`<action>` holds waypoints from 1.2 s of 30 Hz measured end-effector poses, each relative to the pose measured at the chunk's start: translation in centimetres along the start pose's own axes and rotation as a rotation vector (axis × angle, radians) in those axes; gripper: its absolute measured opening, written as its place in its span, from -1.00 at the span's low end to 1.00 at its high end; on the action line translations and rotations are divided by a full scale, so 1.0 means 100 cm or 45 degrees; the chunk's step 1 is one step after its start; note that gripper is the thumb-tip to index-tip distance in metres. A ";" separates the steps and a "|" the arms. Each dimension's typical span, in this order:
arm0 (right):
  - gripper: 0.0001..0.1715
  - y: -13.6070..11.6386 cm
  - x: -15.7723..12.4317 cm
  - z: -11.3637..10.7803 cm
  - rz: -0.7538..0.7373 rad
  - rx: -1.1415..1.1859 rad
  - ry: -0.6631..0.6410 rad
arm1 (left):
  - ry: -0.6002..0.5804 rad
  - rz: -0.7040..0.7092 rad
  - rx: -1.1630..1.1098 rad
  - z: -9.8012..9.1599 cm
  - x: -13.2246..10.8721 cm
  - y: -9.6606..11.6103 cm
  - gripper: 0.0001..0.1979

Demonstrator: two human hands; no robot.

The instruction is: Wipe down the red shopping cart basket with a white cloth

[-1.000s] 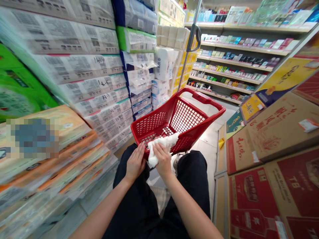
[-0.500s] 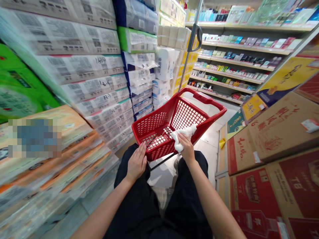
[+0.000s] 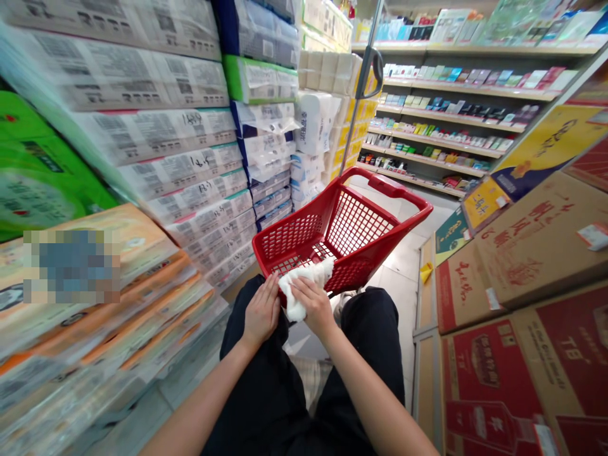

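Note:
A red plastic shopping basket [image 3: 387, 253] with perforated sides and a raised handle stands before my knees, its inside facing up. My left hand [image 3: 262, 310] holds its near left corner, fingers together over the rim. Bunched under my right hand [image 3: 314, 305] is a white cloth [image 3: 297, 310], pressed on the basket's near side close to that corner. The right fingers are bent around the cloth, and their tips rest on it. The two hands are close together, with the cloth's left edge next to my left fingers.
Stacked wrapped paper packs [image 3: 190, 152] rise along the left, with orange packs [image 3: 156, 278] nearer me. Cardboard cartons [image 3: 536, 253] line the right side. Beyond the basket are shelves [image 3: 470, 95] of small boxes. A metal pole with a dark grip [image 3: 365, 73] stands behind the basket.
My right hand has slid the white cloth leftward and nearer along the basket's near side, from its right part to close by my left hand. My left hand stays at the corner.

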State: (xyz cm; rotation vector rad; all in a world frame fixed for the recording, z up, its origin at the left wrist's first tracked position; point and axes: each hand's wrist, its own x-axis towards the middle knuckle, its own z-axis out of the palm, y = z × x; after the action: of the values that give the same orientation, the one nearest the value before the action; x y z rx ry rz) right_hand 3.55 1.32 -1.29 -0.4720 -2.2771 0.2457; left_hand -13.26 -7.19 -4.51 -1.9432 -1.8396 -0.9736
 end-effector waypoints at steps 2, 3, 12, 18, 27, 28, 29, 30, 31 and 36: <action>-0.52 0.031 0.000 -0.018 0.018 -0.047 0.057 | 0.010 0.006 0.009 0.001 0.000 0.000 -0.37; -0.51 0.047 0.000 -0.028 0.053 -0.080 0.108 | 0.015 0.009 0.009 0.001 0.000 0.000 -0.37; -0.49 0.052 0.006 -0.032 0.339 -0.193 0.358 | 0.038 0.000 0.002 0.003 0.000 0.001 -0.37; -0.51 -0.032 0.000 0.020 0.155 -0.008 0.120 | -0.016 0.024 -0.039 0.000 -0.001 -0.001 -0.35; -0.55 0.056 -0.004 -0.039 0.055 -0.115 0.139 | -0.004 -0.012 -0.007 0.002 -0.001 0.001 -0.35; -0.55 0.068 -0.003 -0.047 0.095 -0.133 0.186 | -0.003 -0.014 -0.006 0.002 -0.001 0.001 -0.35; -0.55 0.077 -0.003 -0.053 0.130 -0.145 0.220 | -0.002 -0.016 -0.009 0.002 -0.001 0.001 -0.35; -0.56 0.083 -0.002 -0.057 0.163 -0.153 0.242 | 0.000 -0.018 -0.012 0.002 -0.001 0.001 -0.35; -0.56 0.085 0.000 -0.059 0.198 -0.163 0.259 | 0.005 -0.019 -0.015 0.003 0.000 0.001 -0.36; -0.49 0.045 0.008 -0.031 0.348 -0.223 0.276 | 0.030 -0.012 -0.012 0.004 0.000 0.000 -0.36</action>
State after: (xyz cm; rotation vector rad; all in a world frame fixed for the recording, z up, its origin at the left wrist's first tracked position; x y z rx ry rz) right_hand 6.50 5.81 -0.14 -0.8616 -2.0277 0.1234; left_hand -13.12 -6.97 -4.75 -1.9222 -1.8366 -1.0054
